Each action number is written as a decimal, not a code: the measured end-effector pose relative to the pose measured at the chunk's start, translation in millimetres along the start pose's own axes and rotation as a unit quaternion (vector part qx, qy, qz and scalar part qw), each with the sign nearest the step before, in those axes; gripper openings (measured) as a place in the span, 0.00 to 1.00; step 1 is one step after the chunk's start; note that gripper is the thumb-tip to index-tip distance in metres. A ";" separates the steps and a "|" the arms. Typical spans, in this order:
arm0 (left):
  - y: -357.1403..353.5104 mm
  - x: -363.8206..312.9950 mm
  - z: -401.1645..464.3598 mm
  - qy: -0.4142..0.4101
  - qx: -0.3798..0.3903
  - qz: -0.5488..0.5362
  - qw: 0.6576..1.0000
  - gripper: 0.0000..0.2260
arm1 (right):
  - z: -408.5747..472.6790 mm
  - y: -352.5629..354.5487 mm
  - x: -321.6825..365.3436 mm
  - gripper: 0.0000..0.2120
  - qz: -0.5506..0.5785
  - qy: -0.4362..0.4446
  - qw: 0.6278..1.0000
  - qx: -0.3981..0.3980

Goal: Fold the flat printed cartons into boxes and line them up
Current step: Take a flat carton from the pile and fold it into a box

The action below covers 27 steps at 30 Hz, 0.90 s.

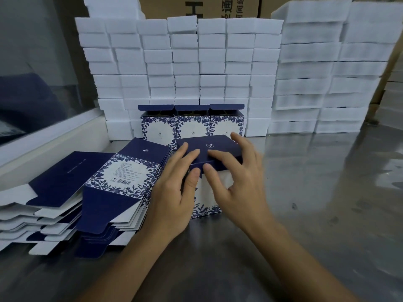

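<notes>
The carton in work [209, 162] stands upright on the steel bench [316, 203], just in front of a row of three finished boxes [192, 123] whose top flaps stand open. Both hands are on its dark blue end panel. The left hand [174, 192] lies against the left side with its fingers nearly straight on the panel edge; this grip is flat, pressing rather than clasping. The right hand [235, 179] arches over the panel, fingertips spread on the top and front lip, likewise not closed around anything. The step in hand appears to be closing the end flap. Probable faults: uneven pressure can buckle the panel or crease the printed face; a tuck tab that misses its slot can fold back and leave the end sprung; a sideways push from the left hand can tip the carton or slide it on the smooth bench into the row behind, disturbing the line. The stack of flat cartons [122, 184] lies touching the left wrist, and a careless sweep can scatter it.
</notes>
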<state>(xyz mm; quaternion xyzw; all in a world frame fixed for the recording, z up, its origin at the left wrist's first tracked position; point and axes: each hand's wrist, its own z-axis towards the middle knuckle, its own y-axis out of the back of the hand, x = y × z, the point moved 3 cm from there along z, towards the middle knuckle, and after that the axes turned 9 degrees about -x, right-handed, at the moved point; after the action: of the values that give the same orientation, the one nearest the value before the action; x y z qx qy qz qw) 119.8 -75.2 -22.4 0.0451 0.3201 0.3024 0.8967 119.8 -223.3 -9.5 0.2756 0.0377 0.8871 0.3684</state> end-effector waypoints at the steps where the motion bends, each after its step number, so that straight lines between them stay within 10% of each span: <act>1: 0.2 -0.6 -0.2 0.001 -0.003 0.001 1.000 0.19 | -0.8 -0.9 1.7 0.15 -0.015 0.016 1.000 0.001; 27: 0.2 -5.6 5.3 -0.040 -0.056 0.046 0.997 0.13 | 2.2 -6.4 -13.9 0.09 0.019 0.031 0.997 -0.066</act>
<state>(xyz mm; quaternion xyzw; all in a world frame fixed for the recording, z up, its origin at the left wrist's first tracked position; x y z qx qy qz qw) 119.5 -77.7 -15.0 0.0217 0.2645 0.3587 0.8949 132.9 -228.3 -15.8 0.2235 -0.0151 0.9027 0.3673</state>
